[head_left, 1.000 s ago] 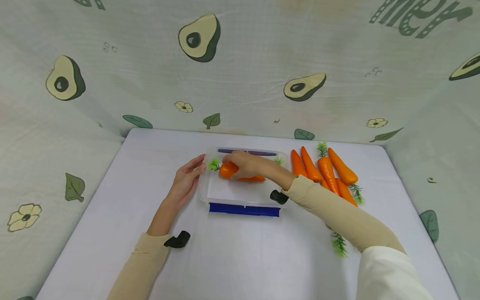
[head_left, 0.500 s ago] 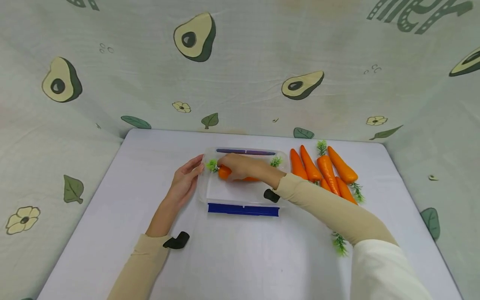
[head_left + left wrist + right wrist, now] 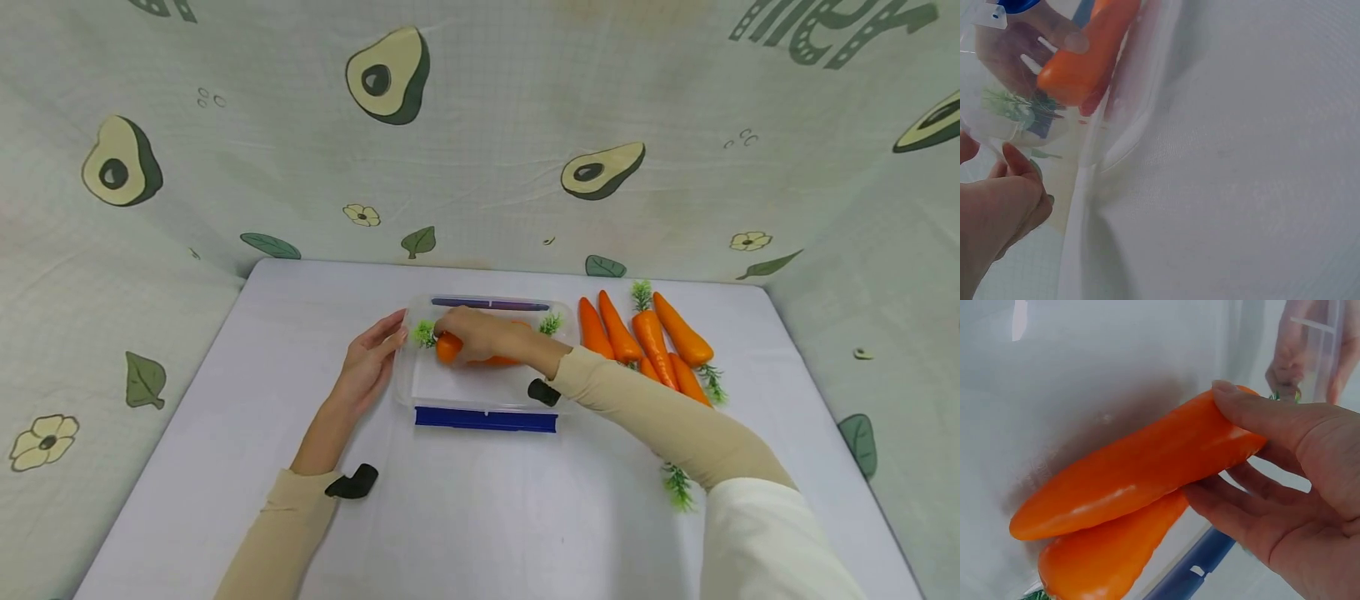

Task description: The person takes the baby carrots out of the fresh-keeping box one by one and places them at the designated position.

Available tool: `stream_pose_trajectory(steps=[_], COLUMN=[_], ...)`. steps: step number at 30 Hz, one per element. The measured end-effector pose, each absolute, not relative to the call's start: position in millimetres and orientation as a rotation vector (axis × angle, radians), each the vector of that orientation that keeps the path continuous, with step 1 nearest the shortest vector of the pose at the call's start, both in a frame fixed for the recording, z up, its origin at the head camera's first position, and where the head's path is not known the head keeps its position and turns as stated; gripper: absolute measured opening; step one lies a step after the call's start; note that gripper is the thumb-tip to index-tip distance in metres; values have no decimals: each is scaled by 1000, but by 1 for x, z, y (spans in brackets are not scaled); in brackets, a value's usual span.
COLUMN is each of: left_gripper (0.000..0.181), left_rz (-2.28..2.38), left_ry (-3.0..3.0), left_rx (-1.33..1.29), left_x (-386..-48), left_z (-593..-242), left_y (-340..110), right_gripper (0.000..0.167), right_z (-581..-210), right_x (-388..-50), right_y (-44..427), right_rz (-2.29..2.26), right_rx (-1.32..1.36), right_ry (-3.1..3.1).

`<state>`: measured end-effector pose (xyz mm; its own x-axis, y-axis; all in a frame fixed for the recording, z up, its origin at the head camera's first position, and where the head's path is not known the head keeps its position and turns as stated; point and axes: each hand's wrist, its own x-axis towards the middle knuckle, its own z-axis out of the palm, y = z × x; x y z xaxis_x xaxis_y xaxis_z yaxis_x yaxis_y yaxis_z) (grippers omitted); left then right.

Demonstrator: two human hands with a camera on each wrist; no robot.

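Observation:
My right hand point(image 3: 483, 332) grips an orange carrot point(image 3: 1129, 465) with a green leafy top, inside a clear plastic container point(image 3: 457, 387). Thumb on one side and fingers on the other hold it near its thick end, as the right wrist view shows. A second carrot point(image 3: 1107, 553) lies right beside it in the container, its green top point(image 3: 551, 323) toward the right wall. At the container's left edge, my left hand point(image 3: 371, 358) pinches the rim between thumb and fingers, seen through the clear wall in the left wrist view.
Several more carrots point(image 3: 652, 342) lie in a loose group right of the container, partly hidden by my right forearm. Blue latches point(image 3: 486, 419) stick out along the container's front side. A patterned cloth point(image 3: 495, 150) hangs behind the white table point(image 3: 450, 517).
My right hand has shifted slightly left and settled with the carrot in the container. My left hand stays at the container's left edge.

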<state>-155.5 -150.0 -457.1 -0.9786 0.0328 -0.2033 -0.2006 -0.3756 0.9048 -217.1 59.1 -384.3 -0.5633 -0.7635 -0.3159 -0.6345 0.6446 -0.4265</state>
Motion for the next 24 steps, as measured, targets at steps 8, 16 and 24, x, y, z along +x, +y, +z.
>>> stream_pose_trajectory(steps=[8,16,24], left_gripper=[53,55,57], left_rz=[2459,2430,2444], left_ry=[1654,1684,1645], left_rx=[-267,-262,-263], left_x=[-155,-155,-157], left_z=[-456,-454,-456], left_y=[-149,-149,-150], right_gripper=[45,49,51], right_z=[-373,-360,-349], right_x=[-216,-213,-209], right_y=[69,84,105], right_rz=[-449,-623,-771], right_rx=[-1154,-1106,-1086], right_ry=[2444,2476,2545])
